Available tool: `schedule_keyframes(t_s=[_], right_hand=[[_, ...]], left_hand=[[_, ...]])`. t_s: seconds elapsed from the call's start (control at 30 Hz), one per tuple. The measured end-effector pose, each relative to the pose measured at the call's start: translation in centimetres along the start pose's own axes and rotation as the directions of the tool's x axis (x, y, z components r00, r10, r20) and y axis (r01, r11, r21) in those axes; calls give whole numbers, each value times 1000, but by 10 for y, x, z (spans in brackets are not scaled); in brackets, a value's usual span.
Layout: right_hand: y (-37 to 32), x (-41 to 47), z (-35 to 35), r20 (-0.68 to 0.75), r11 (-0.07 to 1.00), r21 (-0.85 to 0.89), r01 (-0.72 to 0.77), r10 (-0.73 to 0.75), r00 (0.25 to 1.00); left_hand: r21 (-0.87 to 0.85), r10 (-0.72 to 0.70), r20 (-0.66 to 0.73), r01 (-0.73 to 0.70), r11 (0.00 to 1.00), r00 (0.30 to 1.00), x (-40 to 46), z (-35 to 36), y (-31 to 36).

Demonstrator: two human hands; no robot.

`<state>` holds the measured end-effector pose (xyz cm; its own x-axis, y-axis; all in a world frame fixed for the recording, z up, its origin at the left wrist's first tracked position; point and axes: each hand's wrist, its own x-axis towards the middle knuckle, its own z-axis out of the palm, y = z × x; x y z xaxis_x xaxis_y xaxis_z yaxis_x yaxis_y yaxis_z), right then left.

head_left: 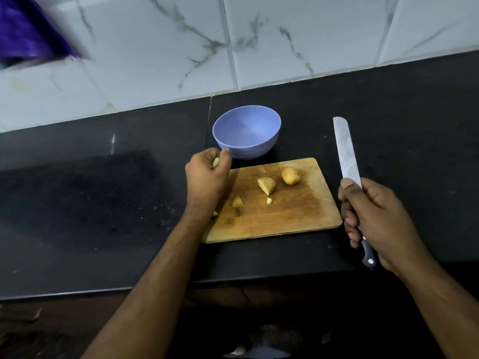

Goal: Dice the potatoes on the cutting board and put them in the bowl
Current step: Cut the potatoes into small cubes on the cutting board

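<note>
we have single head view, worn high, looking forward and down over dark counter. wide angle bends tiled wall at top. cutting board sits near frame centre, close below us; forearms enter from bottom edge.

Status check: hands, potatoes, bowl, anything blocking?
Left hand holds potato pieces beside the bowl. Right hand grips knife, off board. Whole potato and half potato uncut on cutting board. Nothing blocking.
</note>
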<state>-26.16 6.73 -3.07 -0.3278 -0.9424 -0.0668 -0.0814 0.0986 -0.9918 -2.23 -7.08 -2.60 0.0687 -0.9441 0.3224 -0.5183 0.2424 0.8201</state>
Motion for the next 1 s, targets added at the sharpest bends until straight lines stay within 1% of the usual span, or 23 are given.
schedule_keyframes(t_s=[0.17,0.3,0.43,0.47,0.53,0.63,0.7,0.77,0.83,0.9,1.0], right_hand=[[1,1,-1,2,1000,-1,-5,5,1000],[0,1,0,15,1000,3,-18,18,1000],[1,2,0,14,1000,0,-16,16,1000],[1,2,0,15,1000,0,-15,15,1000],[0,2,0,17,1000,-1,-14,14,1000],[0,2,1,21,1000,-6,-13,13,1000],[0,2,0,22,1000,-8,-11,11,1000],[0,2,-1,24,1000,-20,-9,10,1000],[1,2,-1,24,999,-34,-6,7,1000],[1,2,0,25,999,-37,-6,7,1000],[0,2,0,30,999,-41,-14,15,999]], left_hand=[[-26,-64,59,66,997,996,-1,-3,-4],[-47,-118,163,127,991,980,-4,-7,-3],[-172,-199,197,234,957,960,-6,-19,0],[-209,-199,206,242,948,958,-8,-23,0],[-223,-138,192,180,958,972,-12,-33,-3],[-82,-36,127,47,996,991,-28,-51,-9],[31,32,120,-36,999,992,-41,-63,-15],[198,98,205,-140,970,974,-53,-72,-22],[343,97,324,-213,915,941,-63,-76,-30],[412,81,365,-239,879,928,-69,-78,-35],[435,85,382,-260,862,920,-70,-79,-35]])
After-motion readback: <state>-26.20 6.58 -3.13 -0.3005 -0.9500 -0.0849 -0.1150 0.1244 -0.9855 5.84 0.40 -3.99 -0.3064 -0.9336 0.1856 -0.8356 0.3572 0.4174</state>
